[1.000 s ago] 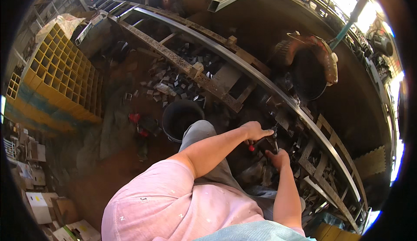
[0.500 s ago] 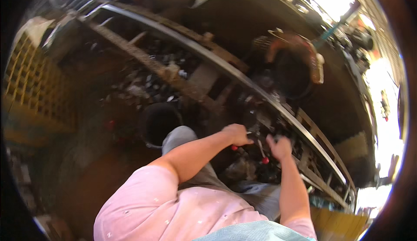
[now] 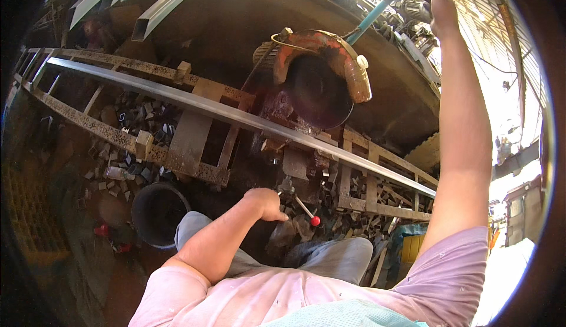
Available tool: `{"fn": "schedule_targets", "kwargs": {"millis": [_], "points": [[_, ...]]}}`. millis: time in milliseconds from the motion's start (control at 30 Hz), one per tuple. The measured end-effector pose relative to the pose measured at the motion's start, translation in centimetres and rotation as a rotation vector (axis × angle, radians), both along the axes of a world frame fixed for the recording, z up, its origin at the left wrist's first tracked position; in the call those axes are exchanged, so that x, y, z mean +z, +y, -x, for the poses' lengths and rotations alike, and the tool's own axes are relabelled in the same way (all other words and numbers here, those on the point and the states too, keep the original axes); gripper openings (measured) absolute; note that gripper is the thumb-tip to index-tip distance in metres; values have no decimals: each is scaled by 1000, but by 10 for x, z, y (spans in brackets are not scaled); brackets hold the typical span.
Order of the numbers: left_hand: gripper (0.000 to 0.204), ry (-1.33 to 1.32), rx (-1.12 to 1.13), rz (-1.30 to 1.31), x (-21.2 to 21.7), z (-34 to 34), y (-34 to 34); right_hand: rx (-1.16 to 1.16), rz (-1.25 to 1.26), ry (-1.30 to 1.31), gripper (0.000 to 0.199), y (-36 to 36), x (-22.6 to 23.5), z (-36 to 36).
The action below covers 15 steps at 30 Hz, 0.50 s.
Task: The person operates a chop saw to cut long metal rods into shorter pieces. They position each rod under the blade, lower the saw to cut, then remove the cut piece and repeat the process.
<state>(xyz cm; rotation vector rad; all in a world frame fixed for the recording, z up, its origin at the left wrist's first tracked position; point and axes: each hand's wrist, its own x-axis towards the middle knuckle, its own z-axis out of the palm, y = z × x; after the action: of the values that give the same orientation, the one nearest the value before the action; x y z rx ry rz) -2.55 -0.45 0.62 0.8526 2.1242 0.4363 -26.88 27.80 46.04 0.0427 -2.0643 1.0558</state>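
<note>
My left hand (image 3: 264,204) is closed at the hub of a clamp crank, over one of its arms; the fingers partly hide it. Another crank arm (image 3: 303,207) with a red ball knob (image 3: 315,221) sticks out beside it. My right hand (image 3: 441,10) is raised at the upper right, thumb apart from the fingers, close beside the dark-ended teal handle (image 3: 372,20) of a cut-off saw. The saw's round blade (image 3: 318,91) sits under a worn orange guard (image 3: 315,41). Below it, a long square metal tube (image 3: 236,114) lies across the frame.
A rusty ladder-like frame (image 3: 88,118) supports the tube. Small cut tube pieces (image 3: 127,171) lie heaped beneath it. A black bucket (image 3: 158,215) stands by my left knee. More metal profiles (image 3: 171,9) stick out at the upper left. A yellow grid crate (image 3: 29,215) is at far left.
My right hand has left the crank area and risen to the upper right, beside the saw handle. My left hand stays at the crank. The view has swung to the right.
</note>
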Motion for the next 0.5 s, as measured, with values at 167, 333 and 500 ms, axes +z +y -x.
{"fn": "schedule_targets", "kwargs": {"millis": [167, 333, 500], "points": [[74, -78, -143, 19, 6, 16, 6, 208, 173, -40, 67, -26, 55, 49], [71, -45, -134, -40, -9, 15, 5, 121, 213, -228, 64, -35, 68, 64], [70, -95, -138, -47, 3, 24, 4, 448, 318, -185, 37, -30, 51, 74]]}}
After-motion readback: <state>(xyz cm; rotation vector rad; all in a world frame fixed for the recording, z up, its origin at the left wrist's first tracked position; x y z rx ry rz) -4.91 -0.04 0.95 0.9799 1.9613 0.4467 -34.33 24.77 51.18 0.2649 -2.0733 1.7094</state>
